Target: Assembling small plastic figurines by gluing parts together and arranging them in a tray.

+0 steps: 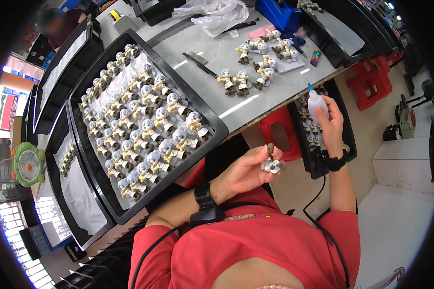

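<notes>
My left hand (pixel 248 172) is closed in front of my chest, its fingertips pinching a small doll figurine (pixel 272 166) with a white body and brown feet. The figurine is tilted, and part of it is hidden by my fingers. Farther right, my right hand (pixel 331 126) is wrapped round a white squeeze bottle (pixel 317 107). Its thin blue nozzle points up, away from the figurine. On the grey table (pixel 248 107) beyond my hands, several pale-haired figurines (pixel 243 82) lie in a loose group.
To my left, a large black tray (pixel 217 126) holds rows of similar figurines. Another black tray (pixel 340 153) with figurines is below my right hand. A red stool (pixel 282 132) stands under the table edge. A knife-like tool (pixel 200 65), a blue container (pixel 278 14) and plastic bags (pixel 217 17) lie farther back.
</notes>
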The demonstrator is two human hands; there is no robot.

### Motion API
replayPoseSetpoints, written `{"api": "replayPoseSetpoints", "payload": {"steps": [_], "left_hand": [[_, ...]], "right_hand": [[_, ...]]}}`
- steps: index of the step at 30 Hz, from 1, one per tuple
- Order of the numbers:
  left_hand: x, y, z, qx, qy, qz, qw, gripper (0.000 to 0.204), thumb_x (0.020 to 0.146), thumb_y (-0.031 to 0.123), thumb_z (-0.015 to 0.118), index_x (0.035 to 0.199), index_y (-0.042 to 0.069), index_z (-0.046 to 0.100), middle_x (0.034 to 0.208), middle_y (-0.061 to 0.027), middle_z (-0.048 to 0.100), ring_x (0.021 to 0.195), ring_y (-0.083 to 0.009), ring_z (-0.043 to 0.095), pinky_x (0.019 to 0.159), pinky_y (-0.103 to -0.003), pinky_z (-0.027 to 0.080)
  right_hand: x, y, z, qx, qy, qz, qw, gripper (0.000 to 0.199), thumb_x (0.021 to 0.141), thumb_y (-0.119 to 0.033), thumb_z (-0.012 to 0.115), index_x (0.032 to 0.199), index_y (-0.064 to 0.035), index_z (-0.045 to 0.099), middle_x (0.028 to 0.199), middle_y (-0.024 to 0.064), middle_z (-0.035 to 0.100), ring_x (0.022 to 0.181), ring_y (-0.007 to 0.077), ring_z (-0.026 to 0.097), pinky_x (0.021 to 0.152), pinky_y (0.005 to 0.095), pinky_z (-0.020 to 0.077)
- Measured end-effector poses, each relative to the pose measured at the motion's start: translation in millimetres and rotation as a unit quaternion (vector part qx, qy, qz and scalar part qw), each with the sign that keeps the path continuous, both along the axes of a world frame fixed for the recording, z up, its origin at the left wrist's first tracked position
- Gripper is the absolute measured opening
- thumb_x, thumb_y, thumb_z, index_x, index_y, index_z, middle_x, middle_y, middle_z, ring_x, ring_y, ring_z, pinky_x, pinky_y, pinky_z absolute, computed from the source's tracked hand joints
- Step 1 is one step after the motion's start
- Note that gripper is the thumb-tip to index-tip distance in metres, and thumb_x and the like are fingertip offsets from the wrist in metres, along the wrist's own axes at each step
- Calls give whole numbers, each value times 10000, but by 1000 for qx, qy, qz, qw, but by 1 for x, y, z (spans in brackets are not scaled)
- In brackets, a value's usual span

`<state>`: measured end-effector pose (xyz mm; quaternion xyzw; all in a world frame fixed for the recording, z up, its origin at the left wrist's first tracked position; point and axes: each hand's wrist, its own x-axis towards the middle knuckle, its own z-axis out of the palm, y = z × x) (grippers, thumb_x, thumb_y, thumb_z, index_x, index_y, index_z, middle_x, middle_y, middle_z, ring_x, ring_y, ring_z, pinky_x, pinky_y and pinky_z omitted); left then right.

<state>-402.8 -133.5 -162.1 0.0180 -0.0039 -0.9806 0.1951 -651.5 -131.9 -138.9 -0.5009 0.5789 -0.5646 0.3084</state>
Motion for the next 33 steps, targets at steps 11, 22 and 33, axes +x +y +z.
{"api": "replayPoseSetpoints", "payload": {"steps": [11, 22, 33], "left_hand": [[-4, -5, -5, -23, 72, -9, 997, 170, 899, 232, 514, 950, 86, 582, 925, -29, 454, 917, -170, 452, 637, -244, 469], [3, -6, -24, 111, -140, -61, 982, 211, 870, 217, 567, 1028, 77, 574, 955, 3, 580, 827, -139, 569, 664, -271, 504], [8, -12, -14, 66, -182, -22, 981, 165, 859, 212, 584, 971, 91, 593, 962, 10, 588, 812, -122, 570, 647, -264, 500]], "right_hand": [[-12, -41, -12, -59, -15, -39, 997, 343, 858, -240, 607, 1090, -5, 516, 976, 24, 558, 879, 79, 509, 781, 219, 406], [-33, -76, -26, -102, -18, -105, 989, 320, 869, -213, 594, 1084, -1, 489, 975, 30, 567, 868, 75, 521, 781, 221, 415], [-71, -101, -38, -136, 50, -227, 963, 315, 841, -161, 618, 1059, 24, 484, 993, 83, 611, 860, 109, 556, 766, 234, 435]]}}
